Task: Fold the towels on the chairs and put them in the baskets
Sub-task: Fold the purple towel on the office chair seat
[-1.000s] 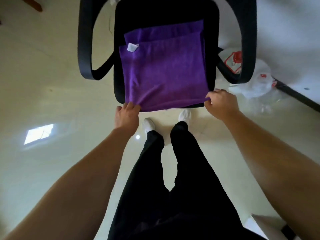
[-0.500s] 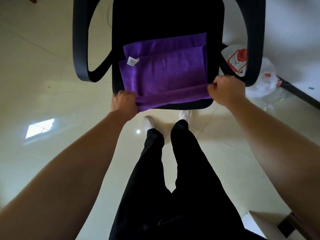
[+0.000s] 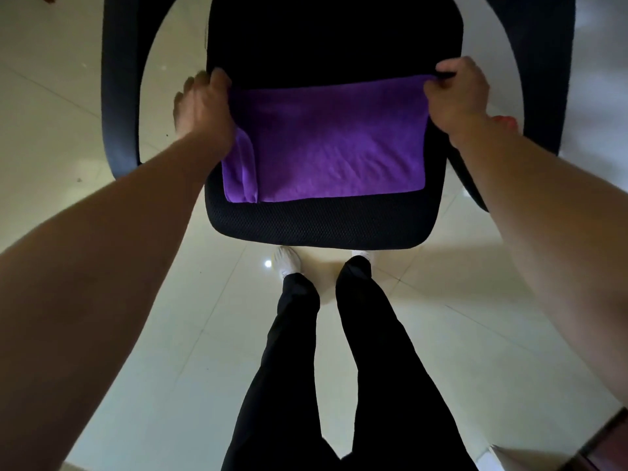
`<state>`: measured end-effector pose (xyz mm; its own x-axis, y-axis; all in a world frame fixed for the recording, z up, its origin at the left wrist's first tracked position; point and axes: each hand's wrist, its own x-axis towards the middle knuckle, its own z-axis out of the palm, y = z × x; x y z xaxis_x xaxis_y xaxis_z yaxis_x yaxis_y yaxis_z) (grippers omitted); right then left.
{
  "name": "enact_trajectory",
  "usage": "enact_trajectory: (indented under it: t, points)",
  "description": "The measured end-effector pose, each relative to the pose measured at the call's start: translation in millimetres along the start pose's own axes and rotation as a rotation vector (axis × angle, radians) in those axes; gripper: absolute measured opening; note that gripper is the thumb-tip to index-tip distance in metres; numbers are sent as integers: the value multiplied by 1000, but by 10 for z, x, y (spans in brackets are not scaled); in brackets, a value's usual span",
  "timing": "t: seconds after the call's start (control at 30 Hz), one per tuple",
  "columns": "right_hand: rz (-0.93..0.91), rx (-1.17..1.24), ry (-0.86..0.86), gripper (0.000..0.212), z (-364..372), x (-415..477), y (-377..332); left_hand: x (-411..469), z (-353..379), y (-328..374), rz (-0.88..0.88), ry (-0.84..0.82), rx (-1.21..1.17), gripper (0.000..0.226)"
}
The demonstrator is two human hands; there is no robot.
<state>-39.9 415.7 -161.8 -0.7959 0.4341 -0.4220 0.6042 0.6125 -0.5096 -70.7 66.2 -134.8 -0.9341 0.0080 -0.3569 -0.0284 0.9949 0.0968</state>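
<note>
A purple towel (image 3: pixel 333 144) lies folded on the black mesh seat of an office chair (image 3: pixel 326 226). My left hand (image 3: pixel 204 107) grips the towel's far left corner. My right hand (image 3: pixel 457 91) pinches the far right corner. The folded top layer reaches across the seat, and a lower layer sticks out at the near left edge. No basket is in view.
The chair's black armrests (image 3: pixel 119 90) curve on both sides of the seat. My legs in black trousers (image 3: pixel 326 351) and white shoes stand on the glossy pale tile floor just in front of the chair. A dark object (image 3: pixel 605 440) sits at the bottom right corner.
Both hands carried the towel's near edge away from me over the rest, folding it in half. The white label is now covered, and the view has shifted closer to the seat.
</note>
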Motion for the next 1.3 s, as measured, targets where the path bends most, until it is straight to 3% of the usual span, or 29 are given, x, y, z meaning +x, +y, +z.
enact_trajectory:
  t: [0.1,0.17,0.33,0.43,0.53,0.63,0.77,0.83,0.97,1.03,1.13,1.2,1.3]
  points:
    - [58,-34,-26,58,129,52,10,5,138,-16,-53,134,-118,42]
    - [139,-61,-69,81,180,-50,46,-161,266,-13,-133,127,-172,43]
    - [322,-112,-127,98,324,-490,318,-866,642,17,-378,37,-190,67]
    - [409,-160,-182,92,396,-729,476,-1168,778,77,-470,-30,-185,69]
    - [399,-188,-217,85,448,-814,578,-1292,869,115,-560,17,-277,52]
    - [383,-156,-185,79,465,-807,568,-1283,900,172,-597,59,-494,35]
    - [419,-53,-76,72,403,-780,539,-1242,892,135,-658,94,-606,32]
    - [441,18,-33,66,392,-776,587,-1234,905,88,-793,106,-799,34]
    - [541,253,-14,58,448,-850,641,-1208,804,127,-1244,32,-1539,34]
    - [578,312,-9,56,456,-895,657,-1198,763,158,-1325,32,-1675,35]
    - [546,321,-12,58,449,-921,684,-1168,752,159,-1328,-19,-1475,42]
    - [538,338,-38,63,434,-933,688,-1139,813,157,-1275,8,-1085,40]
    - [554,368,-80,62,434,-937,671,-1130,823,229,-862,170,-517,38]
